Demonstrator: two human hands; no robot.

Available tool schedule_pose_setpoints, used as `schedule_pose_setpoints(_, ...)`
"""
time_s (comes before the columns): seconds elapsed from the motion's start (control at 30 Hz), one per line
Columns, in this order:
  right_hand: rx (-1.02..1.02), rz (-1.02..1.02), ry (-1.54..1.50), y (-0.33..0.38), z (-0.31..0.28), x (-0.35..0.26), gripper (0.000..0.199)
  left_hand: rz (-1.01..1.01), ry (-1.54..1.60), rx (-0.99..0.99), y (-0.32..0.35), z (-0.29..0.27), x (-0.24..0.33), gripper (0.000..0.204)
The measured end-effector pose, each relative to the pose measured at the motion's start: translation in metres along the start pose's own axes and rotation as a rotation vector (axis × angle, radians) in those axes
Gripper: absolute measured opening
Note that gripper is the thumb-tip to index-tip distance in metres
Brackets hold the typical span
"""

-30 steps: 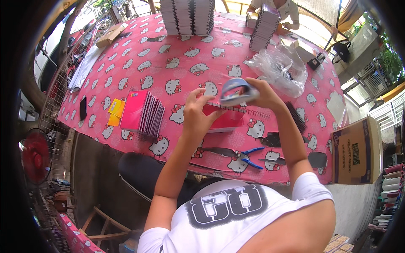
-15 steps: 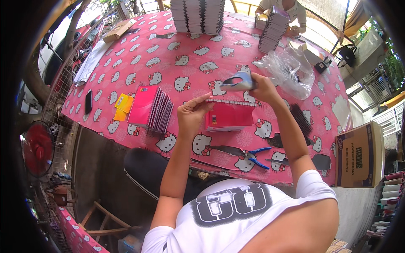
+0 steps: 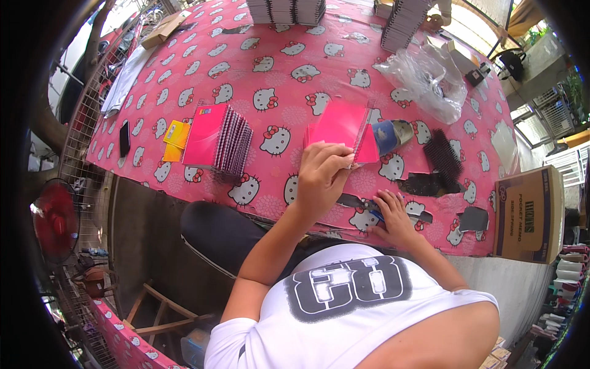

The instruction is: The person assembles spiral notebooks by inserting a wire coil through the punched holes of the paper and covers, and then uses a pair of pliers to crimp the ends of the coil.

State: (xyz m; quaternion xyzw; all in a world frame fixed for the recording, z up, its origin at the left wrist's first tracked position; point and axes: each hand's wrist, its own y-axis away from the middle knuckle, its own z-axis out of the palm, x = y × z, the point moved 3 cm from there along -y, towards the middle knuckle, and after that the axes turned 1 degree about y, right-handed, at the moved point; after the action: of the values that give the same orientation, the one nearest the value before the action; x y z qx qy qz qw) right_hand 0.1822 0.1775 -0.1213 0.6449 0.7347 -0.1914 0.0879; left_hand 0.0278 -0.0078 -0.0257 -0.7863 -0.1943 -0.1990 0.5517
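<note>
The person is wearing a white short-sleeved T-shirt (image 3: 362, 313), filling the lower middle and lower right of the frame. Across its chest a large dark grey block design with white outlines is showing, rounded and chunky in shape. The sleeves are ending above the elbows, so both forearms are running bare up to the left hand (image 3: 322, 178) and the right hand (image 3: 393, 215) near the centre. Dark trousers (image 3: 227, 237) with a thin pale side stripe are showing at centre left.
</note>
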Motion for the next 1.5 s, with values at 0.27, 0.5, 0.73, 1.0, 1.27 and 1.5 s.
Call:
schedule_pose_setpoints(0.27,0.211,0.074,-0.480,-0.045,-0.069,-0.043,0.043,-0.109,0.037,0.091,0.020,0.012,-0.003,0.022)
schedule_pose_setpoints(0.5,0.266,-0.032,-0.360,-0.077,-0.080,-0.056,0.045,-0.111,0.021,0.071,0.015,0.006,-0.004,0.023)
schedule_pose_setpoints(0.73,-0.261,0.360,-1.352,-0.084,-0.057,-0.037,0.030,0.045,0.033,0.097,0.015,0.002,-0.006,0.025)
schedule_pose_setpoints(1.0,-0.026,0.140,-0.571,-0.061,-0.020,-0.025,0.031,-0.336,0.295,0.875,-0.019,-0.090,-0.032,0.021)
schedule_pose_setpoints(1.27,0.236,0.057,-0.314,-0.049,-0.019,0.000,0.026,-0.702,-0.069,1.015,0.051,-0.214,-0.125,0.019)
schedule_pose_setpoints(1.5,0.429,0.184,-0.212,-0.143,-0.057,0.025,0.036,-0.727,-0.101,1.018,0.044,-0.206,-0.120,0.017)
